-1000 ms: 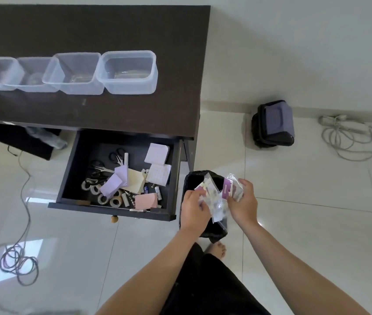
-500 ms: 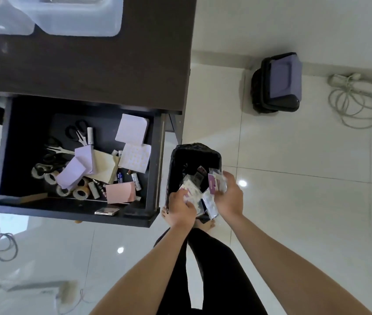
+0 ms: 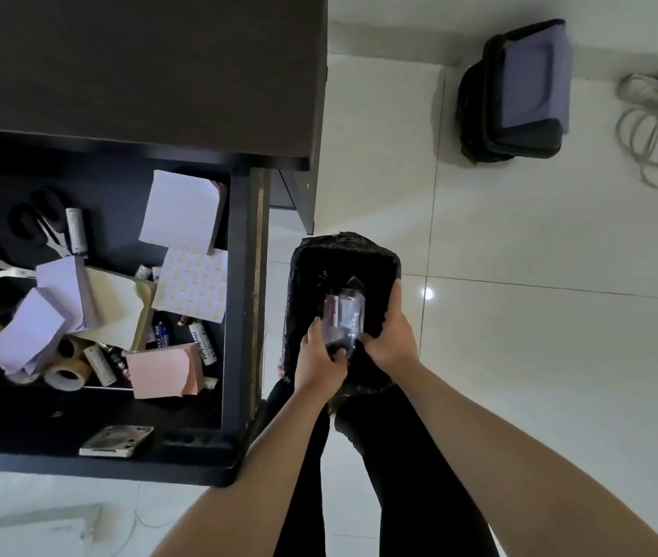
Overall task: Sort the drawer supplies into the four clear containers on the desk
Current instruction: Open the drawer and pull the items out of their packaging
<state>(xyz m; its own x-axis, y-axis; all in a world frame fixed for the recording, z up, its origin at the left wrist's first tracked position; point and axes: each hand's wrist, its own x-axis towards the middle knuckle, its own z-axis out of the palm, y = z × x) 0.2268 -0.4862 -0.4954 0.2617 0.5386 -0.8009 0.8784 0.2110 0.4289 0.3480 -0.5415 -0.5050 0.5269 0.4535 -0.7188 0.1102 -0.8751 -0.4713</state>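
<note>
The open dark drawer (image 3: 239, 315) holds sticky-note pads (image 3: 180, 213), a pink pad (image 3: 160, 369), scissors (image 3: 38, 227), tape rolls (image 3: 64, 373) and batteries (image 3: 202, 341). Right of it, a black-lined bin (image 3: 303, 275) stands on the floor. My left hand (image 3: 317, 361) and my right hand (image 3: 389, 339) are both down inside the bin's mouth, together gripping a bunch of crinkled plastic wrappers (image 3: 345, 317). The clear containers are out of view.
The dark desk top (image 3: 138, 74) fills the upper left, its corner just above the bin. A black bag (image 3: 514, 90) and a coiled white cable (image 3: 657, 126) lie on the tiled floor at the upper right. My dark-clothed legs (image 3: 379, 456) are below the bin.
My head has tipped down, so the containers left the view. Both hands have lowered the wrappers from above the bin into its opening.
</note>
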